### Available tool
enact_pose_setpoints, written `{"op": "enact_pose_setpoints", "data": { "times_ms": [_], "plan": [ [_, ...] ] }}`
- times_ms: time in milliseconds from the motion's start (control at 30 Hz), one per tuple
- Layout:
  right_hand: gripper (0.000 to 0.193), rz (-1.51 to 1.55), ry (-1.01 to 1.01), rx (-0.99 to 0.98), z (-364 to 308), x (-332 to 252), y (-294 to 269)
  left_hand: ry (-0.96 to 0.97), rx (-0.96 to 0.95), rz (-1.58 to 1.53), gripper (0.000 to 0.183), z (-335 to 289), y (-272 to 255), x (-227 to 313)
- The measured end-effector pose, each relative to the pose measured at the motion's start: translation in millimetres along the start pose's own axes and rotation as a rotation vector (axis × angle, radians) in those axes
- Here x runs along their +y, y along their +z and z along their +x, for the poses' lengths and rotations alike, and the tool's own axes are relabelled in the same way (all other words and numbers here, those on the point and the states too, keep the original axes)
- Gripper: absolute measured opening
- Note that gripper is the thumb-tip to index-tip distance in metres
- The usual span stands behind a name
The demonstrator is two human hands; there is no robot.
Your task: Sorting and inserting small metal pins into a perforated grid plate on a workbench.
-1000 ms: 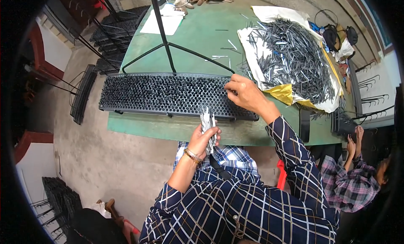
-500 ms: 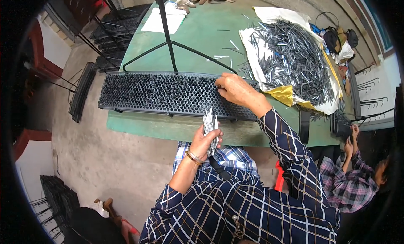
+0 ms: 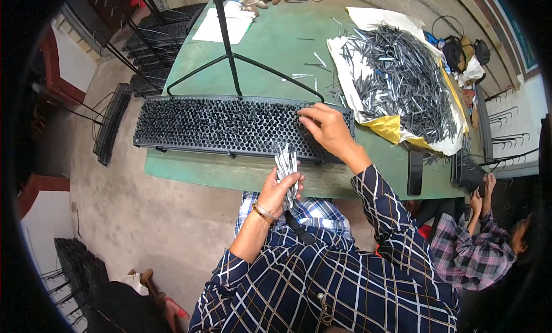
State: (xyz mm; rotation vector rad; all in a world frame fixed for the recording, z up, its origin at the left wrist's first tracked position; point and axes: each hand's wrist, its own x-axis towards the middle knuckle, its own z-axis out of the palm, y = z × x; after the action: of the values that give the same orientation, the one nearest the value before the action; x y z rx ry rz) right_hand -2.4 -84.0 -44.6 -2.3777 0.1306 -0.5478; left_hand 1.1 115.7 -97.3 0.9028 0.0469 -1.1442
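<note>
A bundle of slim silver-grey metal strips (image 3: 285, 165) stands up out of my left hand (image 3: 273, 193), its thumb pressed across them. The hand is just in front of the long black perforated rack (image 3: 201, 129), near the table's front edge. Rows of round holes cover the rack's top, and dark pieces sit in many of them. Over the rack's right part, my right hand (image 3: 330, 131) has its thumb and forefinger brought together close to the holes. Whatever those fingertips may hold is too small to make out.
A black metal frame (image 3: 233, 58) rises behind the rack on the green table (image 3: 276, 40). To the right, a white and yellow sack (image 3: 384, 128) bears a heap of dark strips (image 3: 405, 80). Beside the table's right end, a co-worker's hands (image 3: 483, 193) touch a dark rack.
My right hand has shifted slightly right over the rack, and its fingers now show more. My left hand keeps the bundle in nearly the same place.
</note>
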Motion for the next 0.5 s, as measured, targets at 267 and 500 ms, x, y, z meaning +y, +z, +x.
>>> {"op": "enact_pose_setpoints", "data": {
  "times_ms": [267,500],
  "plan": [
    [0.021,0.642,0.375,-0.317,-38,-12,-3,0.087,-0.058,0.036,0.023,-1,17,2],
    [0.018,0.672,0.560,-0.166,-42,-1,-5,0.074,-0.048,0.063,0.021,5,18,-6]
  ]
}}
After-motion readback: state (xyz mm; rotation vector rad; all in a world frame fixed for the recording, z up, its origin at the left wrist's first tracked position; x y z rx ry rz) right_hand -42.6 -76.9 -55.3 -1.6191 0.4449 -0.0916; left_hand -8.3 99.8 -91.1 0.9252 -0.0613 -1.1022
